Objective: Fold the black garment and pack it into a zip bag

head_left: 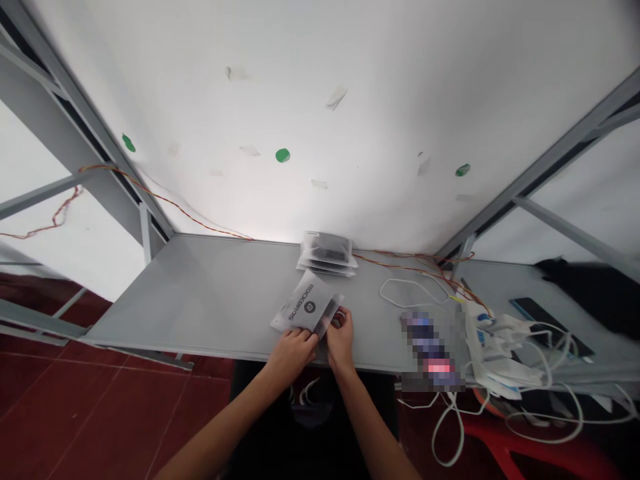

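Note:
A frosted plastic bag [300, 303] printed "ROCKBROS" lies tilted near the front edge of the grey table, with something dark showing through at its right end. My left hand [294, 352] is closed on the bag's lower edge, fingers bent over it. At the right end, my right hand [341, 339] has its fingers curled in a pinch against the bag's edge; its fingertips are partly hidden. Behind, against the white wall, several similar frosted bags [326, 248] are stacked with dark contents.
On the right lie a phone with a blurred screen [430, 347], a white cable loop [415, 283] and a power strip crowded with white plugs [505, 360]. A dark phone-like slab [550, 327] rests farther right. Red-yellow wires [190, 217] run along the wall. Grey metal frames [145, 230] flank the table.

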Available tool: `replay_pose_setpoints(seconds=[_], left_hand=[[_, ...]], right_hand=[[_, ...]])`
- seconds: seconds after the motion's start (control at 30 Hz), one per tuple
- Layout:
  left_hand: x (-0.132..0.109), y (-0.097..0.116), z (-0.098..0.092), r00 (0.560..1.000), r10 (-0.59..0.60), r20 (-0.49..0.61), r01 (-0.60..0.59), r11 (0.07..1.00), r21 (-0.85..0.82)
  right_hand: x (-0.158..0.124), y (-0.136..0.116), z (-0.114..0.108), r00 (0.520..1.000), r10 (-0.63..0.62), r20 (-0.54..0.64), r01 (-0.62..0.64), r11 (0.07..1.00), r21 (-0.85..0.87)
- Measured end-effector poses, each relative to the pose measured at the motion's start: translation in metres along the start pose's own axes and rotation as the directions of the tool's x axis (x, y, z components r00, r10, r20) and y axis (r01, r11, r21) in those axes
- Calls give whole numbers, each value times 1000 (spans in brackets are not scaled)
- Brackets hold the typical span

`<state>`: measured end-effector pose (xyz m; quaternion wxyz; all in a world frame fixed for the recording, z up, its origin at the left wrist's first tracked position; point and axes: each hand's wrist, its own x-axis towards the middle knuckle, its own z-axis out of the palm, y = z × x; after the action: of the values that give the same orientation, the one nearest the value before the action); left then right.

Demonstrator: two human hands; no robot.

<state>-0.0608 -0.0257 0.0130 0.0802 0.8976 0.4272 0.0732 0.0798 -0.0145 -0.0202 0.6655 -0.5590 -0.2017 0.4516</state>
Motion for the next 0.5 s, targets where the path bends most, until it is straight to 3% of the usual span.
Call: replay_pose_setpoints(seconds=[0.1,0.23,0.5], left_hand=[[-3,-5,-5,999,28,-15,-28,1000,-13],[-7,-21,-15,999,15,-46,-16,999,-30],[-11,-30,-22,976,214,51,-205,968,-144]], right_hand=[[4,-4,-2,992,78,104,-78,997,-4],[11,-13,-15,946,197,257,-189,980,-53],[31,-2,-10,915,251,316,-185,957,-223]])
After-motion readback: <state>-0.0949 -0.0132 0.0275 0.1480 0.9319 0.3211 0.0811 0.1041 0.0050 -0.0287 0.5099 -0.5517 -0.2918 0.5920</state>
